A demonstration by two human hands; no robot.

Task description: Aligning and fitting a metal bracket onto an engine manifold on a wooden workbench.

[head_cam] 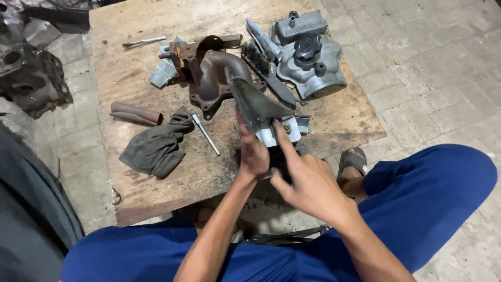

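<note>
Looking down from the head view: left hand [254,154] was wrapped around a dark grey metal bracket [255,107], fingers curled closed around its lower part, thumb up along the left edge. The bracket stood tilted, narrow end pointing up and away, with its pale flat base plate [282,133] low, over the near edge of the wooden board [156,198]. Right hand [308,185] was mostly closed, index finger [282,138] stretched out and touching the base plate next to a small bolt head [286,127]; the other fingers were folded in, and whether they held anything was hidden.

Same view, on the board behind the bracket: rusty cast manifold [211,78], just beyond it a wire brush [258,62], then a grey aluminium engine cover [308,55] with a black cap. Left of the hands lay a crumpled grey rag [154,149], a thin steel rod [205,134] beside it, and two brown tubes [134,113]. A small spanner [143,42] sat at the far side. The board rested on a tiled floor [443,78]. Blue trousers [433,193] framed the bottom.
</note>
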